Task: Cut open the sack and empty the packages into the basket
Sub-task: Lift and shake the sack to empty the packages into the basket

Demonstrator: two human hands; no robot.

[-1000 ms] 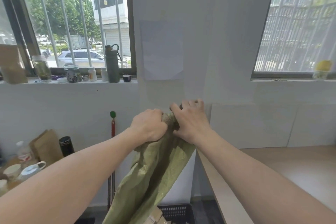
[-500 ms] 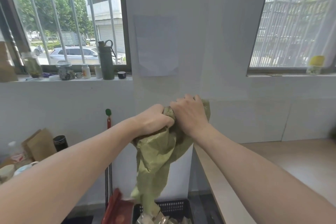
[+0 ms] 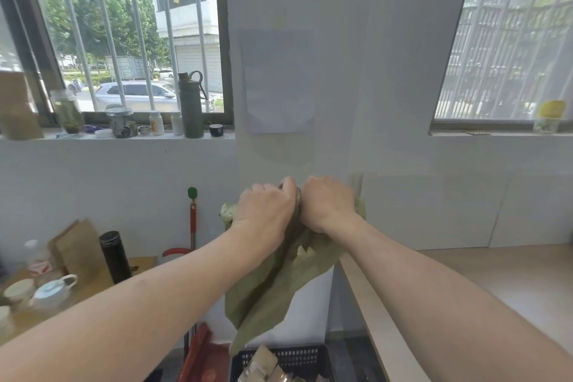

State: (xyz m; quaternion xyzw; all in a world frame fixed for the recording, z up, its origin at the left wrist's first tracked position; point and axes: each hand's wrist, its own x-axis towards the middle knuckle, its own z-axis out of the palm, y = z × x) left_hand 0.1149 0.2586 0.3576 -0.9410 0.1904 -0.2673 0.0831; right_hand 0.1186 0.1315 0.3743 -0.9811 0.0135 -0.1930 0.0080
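Note:
A limp green woven sack [image 3: 273, 282] hangs in front of the white wall, bunched at its top. My left hand [image 3: 266, 211] and my right hand [image 3: 327, 203] both grip that bunched top, knuckles side by side. The sack's lower end dangles just above a black slotted basket [image 3: 297, 357] on the floor. Several pale packages [image 3: 263, 364] lie inside the basket at the frame's bottom edge.
A light wooden table [image 3: 496, 282] runs along the right. At the left, a low table [image 3: 93, 285] carries cups, a black flask [image 3: 115, 256] and a brown paper bag. A red dustpan [image 3: 201, 353] and broom handle [image 3: 193, 217] stand beside the basket. Jars and bottles line the windowsill.
The sack has gone slack and shorter as my hands gathered it; it now hangs clear of the basket, where packages show. The red dustpan has come into view.

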